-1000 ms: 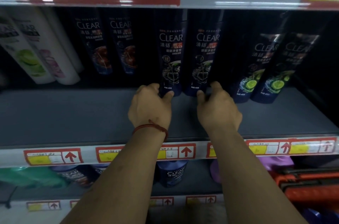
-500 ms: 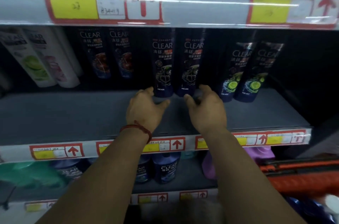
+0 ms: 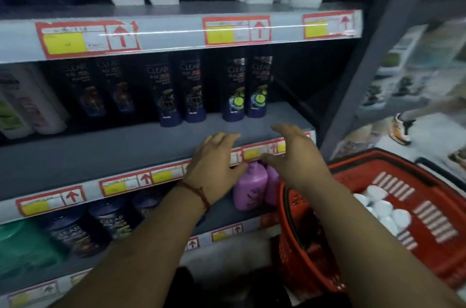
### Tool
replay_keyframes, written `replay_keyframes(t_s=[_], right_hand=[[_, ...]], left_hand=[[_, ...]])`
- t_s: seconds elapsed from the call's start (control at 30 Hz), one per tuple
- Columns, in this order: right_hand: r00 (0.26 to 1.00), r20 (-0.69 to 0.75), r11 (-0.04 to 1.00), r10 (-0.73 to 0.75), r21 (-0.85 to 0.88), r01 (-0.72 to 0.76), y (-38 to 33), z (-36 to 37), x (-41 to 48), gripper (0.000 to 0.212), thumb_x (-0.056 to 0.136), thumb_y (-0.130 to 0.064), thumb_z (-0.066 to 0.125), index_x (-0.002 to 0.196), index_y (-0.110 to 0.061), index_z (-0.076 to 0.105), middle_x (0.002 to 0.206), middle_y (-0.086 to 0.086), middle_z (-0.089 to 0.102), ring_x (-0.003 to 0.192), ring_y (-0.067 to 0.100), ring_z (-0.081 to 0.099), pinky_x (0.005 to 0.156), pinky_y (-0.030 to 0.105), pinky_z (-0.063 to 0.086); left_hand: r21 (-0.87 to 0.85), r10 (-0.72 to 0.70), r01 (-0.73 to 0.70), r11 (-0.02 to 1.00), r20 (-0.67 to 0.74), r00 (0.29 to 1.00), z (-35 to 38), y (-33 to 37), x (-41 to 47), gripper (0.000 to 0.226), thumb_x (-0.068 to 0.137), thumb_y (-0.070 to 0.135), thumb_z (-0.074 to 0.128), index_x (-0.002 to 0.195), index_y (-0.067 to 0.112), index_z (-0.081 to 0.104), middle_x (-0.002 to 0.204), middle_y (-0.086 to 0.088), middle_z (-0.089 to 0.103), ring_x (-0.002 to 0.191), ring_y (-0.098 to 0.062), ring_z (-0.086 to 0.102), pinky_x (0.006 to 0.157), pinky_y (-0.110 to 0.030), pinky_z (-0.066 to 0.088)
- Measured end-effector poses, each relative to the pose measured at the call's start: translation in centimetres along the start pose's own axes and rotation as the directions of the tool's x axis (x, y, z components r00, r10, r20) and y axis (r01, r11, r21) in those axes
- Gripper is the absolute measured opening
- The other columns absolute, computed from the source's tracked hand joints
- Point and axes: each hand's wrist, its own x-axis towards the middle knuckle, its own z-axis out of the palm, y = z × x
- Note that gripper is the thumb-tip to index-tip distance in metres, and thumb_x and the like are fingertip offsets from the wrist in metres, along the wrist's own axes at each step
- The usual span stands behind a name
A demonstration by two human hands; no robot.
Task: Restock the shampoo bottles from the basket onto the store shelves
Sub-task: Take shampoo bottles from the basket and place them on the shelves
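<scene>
The grey middle shelf (image 3: 100, 156) carried red-and-yellow price tags (image 3: 164, 176) along its lip. The left hand (image 3: 214, 159) (red cord (image 3: 199, 194) at the wrist) hovered over the shelf's front edge, fingers loosely spread, holding nothing. The right hand (image 3: 295, 154), just beside it, was likewise spread and empty. At the shelf's back stood dark shampoo bottles (image 3: 191, 88), upright; white-capped bottles (image 3: 383, 209) sat in the red basket (image 3: 378, 164), lower right.

Glossy plastic bottles (image 3: 193, 91), matt shelf (image 3: 100, 156)

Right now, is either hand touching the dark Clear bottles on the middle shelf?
Apart. Head view: the left hand and right hand hover open at the front edge of the middle shelf, bare surface between them and the dark Clear bottles.
</scene>
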Motion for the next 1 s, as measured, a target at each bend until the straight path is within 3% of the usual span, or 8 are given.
replay_keyframes(t_s=[0.23, 0.37, 0.47, 0.7, 0.8, 1.0], right_hand=[[0.987, 0.060, 0.987, 0.152, -0.056, -0.149, 6.8, -4.4, -4.9, 0.077, 0.073, -0.023, 0.087, 0.141, -0.012, 0.054, 0.139, 0.012, 0.057, 0.126, 0.028, 0.056, 0.097, 0.025, 0.037], [0.954, 0.124, 0.957, 0.272, -0.136, -0.255, 11.7, -6.8, -7.6, 0.080, 0.071, -0.027, 0.088, 0.142, -0.016, 0.053, 0.142, 0.008, 0.057, 0.127, 0.026, 0.055, 0.099, 0.026, 0.039], [0.906, 0.160, 0.918, 0.392, -0.134, -0.374, 15.5, -8.6, -9.9, 0.078, 0.072, -0.023, 0.089, 0.141, -0.017, 0.054, 0.140, 0.006, 0.059, 0.125, 0.026, 0.057, 0.097, 0.028, 0.043], [0.799, 0.276, 0.844, 0.535, -0.223, -0.488, 22.4, -8.4, -13.1, 0.085, 0.070, -0.019, 0.089, 0.144, -0.022, 0.049, 0.139, 0.009, 0.057, 0.122, 0.027, 0.056, 0.092, 0.029, 0.047], [0.775, 0.296, 0.829, 0.559, -0.223, -0.513, 24.8, -7.2, -13.2, 0.084, 0.072, -0.017, 0.088, 0.146, -0.021, 0.047, 0.141, 0.009, 0.056, 0.123, 0.027, 0.056, 0.094, 0.029, 0.046], [0.750, 0.306, 0.807, 0.586, -0.306, -0.506, 29.4, -4.6, -12.7, 0.079, 0.079, -0.016, 0.082, 0.148, -0.020, 0.044, 0.143, 0.010, 0.048, 0.127, 0.029, 0.052, 0.102, 0.034, 0.045]], left_hand=[[-0.052, 0.168, -0.162, 0.985, 0.146, 0.975, 4.2, 5.5, 0.3, 0.073, 0.072, 0.053, 0.064, 0.135, 0.017, 0.054, 0.128, -0.008, 0.058, 0.116, -0.030, 0.052, 0.101, -0.038, 0.042], [-0.124, 0.240, -0.216, 0.968, 0.228, 0.944, 7.2, 8.9, 1.2, 0.072, 0.075, 0.050, 0.076, 0.136, 0.020, 0.053, 0.132, -0.004, 0.055, 0.121, -0.024, 0.051, 0.104, -0.030, 0.038], [-0.182, 0.303, -0.261, 0.948, 0.263, 0.916, 10.1, 11.4, 1.7, 0.064, 0.077, 0.043, 0.079, 0.131, 0.018, 0.056, 0.121, -0.006, 0.060, 0.112, -0.022, 0.055, 0.097, -0.027, 0.040], [-0.170, 0.429, -0.400, 0.901, 0.488, 0.760, 18.6, 15.8, 1.7, 0.050, 0.077, 0.032, 0.074, 0.122, 0.017, 0.060, 0.114, -0.008, 0.057, 0.111, -0.028, 0.055, 0.097, -0.036, 0.043], [-0.104, 0.385, -0.406, 0.908, 0.592, 0.708, 22.0, 15.6, 1.6, 0.053, 0.080, 0.030, 0.073, 0.127, 0.017, 0.055, 0.117, -0.010, 0.053, 0.112, -0.031, 0.053, 0.099, -0.037, 0.041], [0.100, 0.128, -0.294, 0.951, 0.737, 0.664, 27.9, 14.6, 2.5, 0.069, 0.080, 0.035, 0.075, 0.138, 0.018, 0.042, 0.138, -0.017, 0.037, 0.127, -0.038, 0.047, 0.109, -0.035, 0.036]])
